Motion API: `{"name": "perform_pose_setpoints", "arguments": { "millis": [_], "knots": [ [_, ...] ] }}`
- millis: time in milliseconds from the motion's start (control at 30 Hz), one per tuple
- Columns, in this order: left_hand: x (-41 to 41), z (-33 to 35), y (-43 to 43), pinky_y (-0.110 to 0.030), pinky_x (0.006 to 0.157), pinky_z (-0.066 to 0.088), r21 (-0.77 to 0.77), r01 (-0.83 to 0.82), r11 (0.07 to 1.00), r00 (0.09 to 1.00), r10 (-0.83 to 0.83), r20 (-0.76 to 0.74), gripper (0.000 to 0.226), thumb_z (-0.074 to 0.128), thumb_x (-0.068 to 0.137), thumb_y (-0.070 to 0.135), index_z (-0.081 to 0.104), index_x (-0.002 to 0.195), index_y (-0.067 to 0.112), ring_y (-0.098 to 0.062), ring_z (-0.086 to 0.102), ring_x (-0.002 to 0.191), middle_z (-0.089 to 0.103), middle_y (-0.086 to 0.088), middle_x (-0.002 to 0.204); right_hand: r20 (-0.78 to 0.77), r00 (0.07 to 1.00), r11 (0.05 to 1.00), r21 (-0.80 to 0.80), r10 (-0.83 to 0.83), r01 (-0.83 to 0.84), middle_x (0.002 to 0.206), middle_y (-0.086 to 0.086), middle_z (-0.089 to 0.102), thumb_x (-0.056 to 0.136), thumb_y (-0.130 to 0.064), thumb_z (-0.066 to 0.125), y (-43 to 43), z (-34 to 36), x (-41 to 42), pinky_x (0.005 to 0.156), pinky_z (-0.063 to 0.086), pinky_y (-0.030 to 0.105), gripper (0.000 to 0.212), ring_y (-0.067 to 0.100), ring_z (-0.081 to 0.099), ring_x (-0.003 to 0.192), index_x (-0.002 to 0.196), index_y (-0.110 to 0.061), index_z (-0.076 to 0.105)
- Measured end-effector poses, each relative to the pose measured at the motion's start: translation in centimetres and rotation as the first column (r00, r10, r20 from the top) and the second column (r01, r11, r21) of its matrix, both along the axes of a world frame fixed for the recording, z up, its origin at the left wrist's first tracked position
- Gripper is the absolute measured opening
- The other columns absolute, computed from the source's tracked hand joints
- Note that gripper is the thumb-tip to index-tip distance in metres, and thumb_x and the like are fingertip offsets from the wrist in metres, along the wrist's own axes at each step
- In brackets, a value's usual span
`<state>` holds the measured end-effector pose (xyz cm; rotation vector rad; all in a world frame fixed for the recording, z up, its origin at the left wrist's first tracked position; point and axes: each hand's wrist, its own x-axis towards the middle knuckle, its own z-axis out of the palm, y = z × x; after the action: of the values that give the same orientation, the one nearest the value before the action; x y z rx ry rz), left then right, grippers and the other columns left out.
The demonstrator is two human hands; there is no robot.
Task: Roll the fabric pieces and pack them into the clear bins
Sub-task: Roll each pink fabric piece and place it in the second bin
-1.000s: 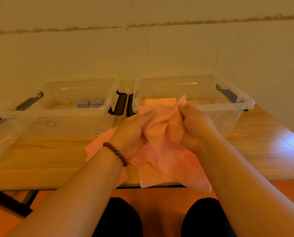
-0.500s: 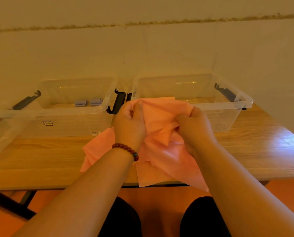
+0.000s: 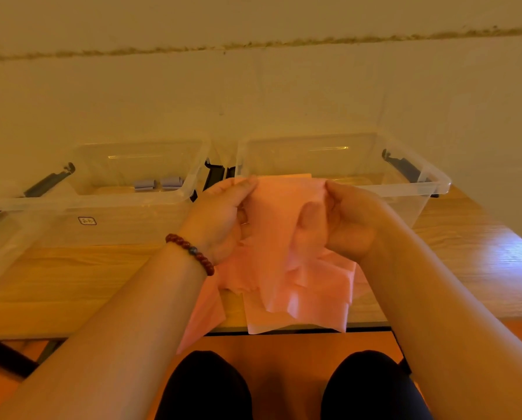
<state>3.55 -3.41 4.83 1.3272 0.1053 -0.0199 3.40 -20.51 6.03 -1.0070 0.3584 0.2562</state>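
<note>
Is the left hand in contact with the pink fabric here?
Touching. The head view shows the left hand pinching the pink fabric at its top corner.

Both hands are up holding a pink fabric piece (image 3: 279, 225) by its top edge, left hand (image 3: 220, 219) and right hand (image 3: 349, 219) pinching a corner each. More pink pieces (image 3: 317, 301) lie under it on the wooden table (image 3: 71, 283). Two clear bins behind: left bin (image 3: 132, 204) has two small grey rolls (image 3: 158, 183), right bin (image 3: 417, 189) has pink fabric inside.

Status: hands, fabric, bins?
Left hand, right hand both pinch pink fabric up top. Fabric unrolled, lower end draped over table edge. Two grey rolls in left bin; nothing between hands and right bin.
</note>
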Motion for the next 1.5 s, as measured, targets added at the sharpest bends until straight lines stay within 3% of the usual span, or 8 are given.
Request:
{"name": "perform_pose_setpoints", "arguments": {
  "millis": [167, 433, 633, 733, 867, 1067, 1233, 1500],
  "knots": [
    [0.0, -1.0, -0.9, -0.021, 0.048, 0.032, 0.402, -0.366, 0.839, 0.920, 0.261, 0.291, 0.029, 0.052, 0.096, 0.034, 0.062, 0.093, 0.006, -0.006, 0.040, 0.053, 0.048, 0.004, 0.065, 0.110, 0.993, 0.976, -0.218, 0.041, -0.016, 0.095, 0.016, 0.073, 0.074, -0.051, 0.076, 1.4, -0.2, -0.3, 0.079, 0.055, 0.062, 0.050, 0.036, 0.071, 0.091, 0.098, -0.009, 0.068],
    [-0.1, 0.1, 0.2, -0.033, 0.072, 0.055, 0.027, -0.038, 0.999, 0.989, 0.033, 0.141, 0.010, 0.064, 0.088, 0.020, 0.069, 0.095, 0.015, -0.014, 0.066, 0.081, 0.072, -0.003, 0.089, 0.318, 0.935, 0.936, -0.253, -0.158, 0.244, 0.060, -0.002, 0.047, 0.099, -0.036, 0.052, -0.5, -0.9, -0.1, 0.047, 0.040, 0.024, 0.030, 0.015, 0.047, 0.059, 0.076, -0.022, 0.066],
    [0.7, -1.1, -0.1, -0.030, 0.058, 0.048, 0.310, -0.281, 0.908, 0.958, 0.245, 0.150, 0.008, 0.069, 0.086, 0.028, 0.067, 0.087, 0.020, -0.013, 0.056, 0.066, 0.065, 0.000, 0.079, 0.321, 0.941, 0.929, -0.305, -0.107, 0.210, 0.060, 0.000, 0.057, 0.097, -0.022, 0.053, -0.4, -0.5, 0.7, 0.052, 0.044, 0.026, 0.018, 0.015, 0.054, 0.057, 0.084, -0.020, 0.066],
    [1.5, -1.4, -0.4, -0.025, 0.052, 0.038, 0.514, -0.413, 0.752, 0.910, 0.324, 0.258, 0.018, 0.067, 0.086, 0.035, 0.061, 0.088, 0.019, -0.008, 0.046, 0.057, 0.056, 0.006, 0.076, 0.464, 0.886, 0.612, -0.705, 0.015, 0.359, 0.081, -0.003, 0.061, 0.097, -0.022, 0.052, -0.8, -1.7, 1.6, 0.057, 0.039, 0.024, 0.016, 0.013, 0.053, 0.066, 0.110, -0.022, 0.062],
    [1.5, -1.6, -1.0, -0.017, 0.050, 0.032, 0.538, -0.498, 0.680, 0.867, 0.404, 0.291, 0.032, 0.069, 0.083, 0.042, 0.045, 0.080, 0.021, -0.003, 0.042, 0.059, 0.045, 0.011, 0.074, 0.571, 0.820, 0.401, -0.743, -0.040, 0.537, 0.073, -0.009, 0.049, 0.091, -0.029, 0.065, -0.6, -2.8, 1.1, 0.047, 0.033, 0.023, 0.023, 0.010, 0.048, 0.062, 0.098, -0.022, 0.044],
    [0.1, -3.7, -0.7, -0.028, 0.059, 0.043, 0.301, -0.315, 0.900, 0.948, 0.313, 0.058, 0.044, 0.061, 0.079, 0.062, 0.049, 0.077, 0.020, -0.013, 0.053, 0.067, 0.050, 0.008, 0.072, 0.442, 0.856, 0.600, -0.618, -0.270, 0.508, 0.081, -0.004, 0.054, 0.089, -0.047, 0.062, -0.2, -3.8, -0.6, 0.052, 0.039, 0.022, 0.037, 0.008, 0.050, 0.065, 0.104, -0.018, 0.045],
    [-2.1, -4.7, -0.7, -0.040, 0.062, 0.056, 0.118, 0.056, 0.991, 0.981, -0.033, -0.189, 0.031, 0.068, 0.084, 0.039, 0.064, 0.106, 0.018, -0.028, 0.067, 0.090, 0.070, -0.008, 0.106, 0.140, 0.990, 0.891, -0.452, 0.024, 0.042, 0.097, 0.005, 0.073, 0.088, -0.039, 0.067, 0.6, -4.0, -2.3, 0.067, 0.058, 0.035, 0.028, 0.021, 0.068, 0.085, 0.105, -0.017, 0.066],
    [-3.1, -3.0, -1.4, -0.044, 0.084, 0.056, -0.104, 0.084, 0.991, 0.995, -0.090, -0.046, 0.018, 0.058, 0.092, 0.027, 0.066, 0.104, 0.018, -0.023, 0.069, 0.098, 0.073, -0.005, 0.102, 0.383, 0.924, 0.814, -0.538, 0.006, 0.218, 0.072, 0.011, 0.058, 0.096, -0.045, 0.053, 0.5, -3.1, -2.0, 0.064, 0.043, 0.041, 0.048, 0.022, 0.052, 0.069, 0.098, 0.002, 0.062]
  ]
}}
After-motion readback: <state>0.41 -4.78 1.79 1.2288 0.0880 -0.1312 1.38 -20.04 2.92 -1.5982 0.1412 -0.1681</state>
